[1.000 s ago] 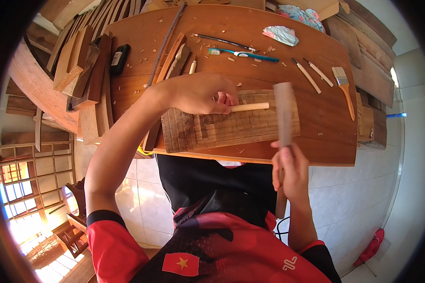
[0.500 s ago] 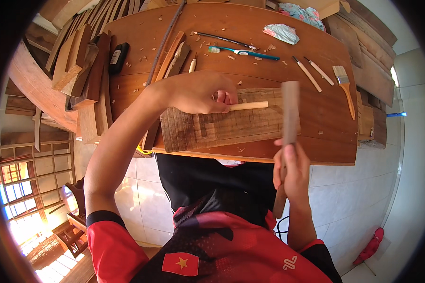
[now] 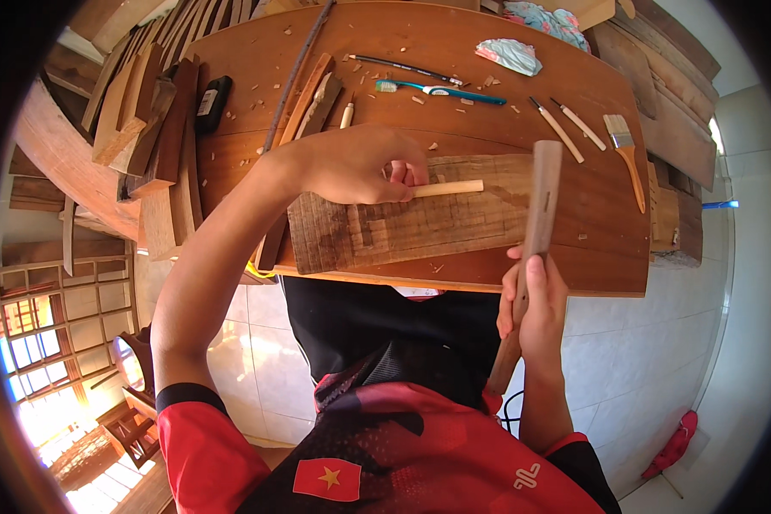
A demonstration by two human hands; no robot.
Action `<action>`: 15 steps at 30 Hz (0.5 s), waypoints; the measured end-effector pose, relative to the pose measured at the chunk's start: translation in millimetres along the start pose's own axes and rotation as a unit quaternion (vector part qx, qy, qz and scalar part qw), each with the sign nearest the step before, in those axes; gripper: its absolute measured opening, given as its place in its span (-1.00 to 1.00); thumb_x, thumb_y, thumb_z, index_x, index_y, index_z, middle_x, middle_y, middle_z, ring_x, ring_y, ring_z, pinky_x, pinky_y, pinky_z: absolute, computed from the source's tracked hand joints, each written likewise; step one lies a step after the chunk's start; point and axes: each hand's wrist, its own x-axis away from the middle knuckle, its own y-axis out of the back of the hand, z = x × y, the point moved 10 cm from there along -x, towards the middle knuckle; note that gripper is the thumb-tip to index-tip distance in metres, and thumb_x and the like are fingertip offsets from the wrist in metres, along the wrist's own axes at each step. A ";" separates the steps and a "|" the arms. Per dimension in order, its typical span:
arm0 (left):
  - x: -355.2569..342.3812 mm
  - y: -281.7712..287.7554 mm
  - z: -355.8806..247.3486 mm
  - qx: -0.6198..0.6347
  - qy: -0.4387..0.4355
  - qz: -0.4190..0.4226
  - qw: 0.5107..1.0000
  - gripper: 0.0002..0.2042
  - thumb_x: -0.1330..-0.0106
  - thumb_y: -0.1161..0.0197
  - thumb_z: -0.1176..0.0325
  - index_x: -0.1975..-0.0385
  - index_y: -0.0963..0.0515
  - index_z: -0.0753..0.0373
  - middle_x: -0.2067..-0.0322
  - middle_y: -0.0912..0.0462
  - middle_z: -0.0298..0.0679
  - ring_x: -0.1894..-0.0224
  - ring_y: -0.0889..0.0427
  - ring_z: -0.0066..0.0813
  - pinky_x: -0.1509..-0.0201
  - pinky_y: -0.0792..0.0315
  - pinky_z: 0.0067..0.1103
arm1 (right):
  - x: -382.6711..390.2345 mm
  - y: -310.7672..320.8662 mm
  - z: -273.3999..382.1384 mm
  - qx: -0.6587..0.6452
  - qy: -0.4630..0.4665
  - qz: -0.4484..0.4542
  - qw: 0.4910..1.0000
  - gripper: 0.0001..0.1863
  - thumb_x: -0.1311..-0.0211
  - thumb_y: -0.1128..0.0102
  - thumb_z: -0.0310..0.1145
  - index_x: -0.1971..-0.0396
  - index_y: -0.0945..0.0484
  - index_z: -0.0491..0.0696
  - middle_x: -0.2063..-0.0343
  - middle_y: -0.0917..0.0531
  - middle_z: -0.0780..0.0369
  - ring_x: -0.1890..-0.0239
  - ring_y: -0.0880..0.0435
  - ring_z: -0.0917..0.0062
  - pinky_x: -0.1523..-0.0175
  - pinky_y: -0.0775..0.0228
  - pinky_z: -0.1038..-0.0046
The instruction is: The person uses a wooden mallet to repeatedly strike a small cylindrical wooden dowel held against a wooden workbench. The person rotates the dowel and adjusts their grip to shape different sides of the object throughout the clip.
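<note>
My left hand (image 3: 364,176), its fingers curled, grips the near end of a pale wooden stick (image 3: 454,187) over a rough brown board (image 3: 360,240) lying on the wooden table (image 3: 600,265). What the stick's hidden end is like, I cannot make out. In my right hand (image 3: 535,304), at the table's front edge, is a long, flat wooden bar (image 3: 544,184), held raised at a slant beside the board's right end, its lower part reaching down past my fingers.
Behind lie a pencil (image 3: 403,68), a toothbrush (image 3: 454,92), two pale-handled tools (image 3: 557,131), a paintbrush (image 3: 627,163) and crumpled cloth (image 3: 507,56). A thin rod (image 3: 300,73), black bottle (image 3: 212,107) and several planks (image 3: 128,120) occupy the left; more boards (image 3: 668,137) lean at right.
My right hand and the bar have shifted a little rightward, the bar tilting further right. My left hand keeps its hold on the stick; the whole scene appears slightly higher in the frame.
</note>
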 end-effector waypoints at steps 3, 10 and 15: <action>0.8 -0.5 2.5 -0.001 0.002 0.005 1.000 -0.79 -0.31 -0.31 0.38 0.19 -0.67 0.39 0.30 -0.70 -0.19 0.23 -0.67 -0.32 0.07 -0.54 -0.43 | 1.9 -9.3 -3.2 0.027 -0.024 0.037 0.999 -0.65 -0.67 0.08 -0.22 -0.02 -0.49 -0.23 0.56 -0.47 0.30 0.80 -0.37 0.71 0.71 -0.17 0.61; 0.4 -0.3 0.4 0.000 0.018 0.003 1.000 -0.80 -0.30 -0.30 0.38 0.20 -0.68 0.39 0.30 -0.71 -0.18 0.24 -0.67 -0.36 0.08 -0.55 -0.45 | 5.5 -18.7 -11.1 0.051 -0.045 0.060 0.996 -0.67 -0.66 0.08 -0.22 0.01 -0.49 -0.22 0.57 -0.46 0.29 0.80 -0.37 0.71 0.72 -0.18 0.59; 1.5 0.1 2.7 -0.003 0.018 -0.003 1.000 -0.81 -0.31 -0.33 0.37 0.24 -0.69 0.39 0.30 -0.72 -0.19 0.26 -0.67 -0.37 0.09 -0.55 -0.46 | 3.9 0.9 -0.1 -0.032 0.021 -0.033 0.999 -0.67 -0.66 0.09 -0.22 0.00 -0.49 -0.21 0.56 -0.46 0.30 0.81 -0.37 0.71 0.72 -0.17 0.60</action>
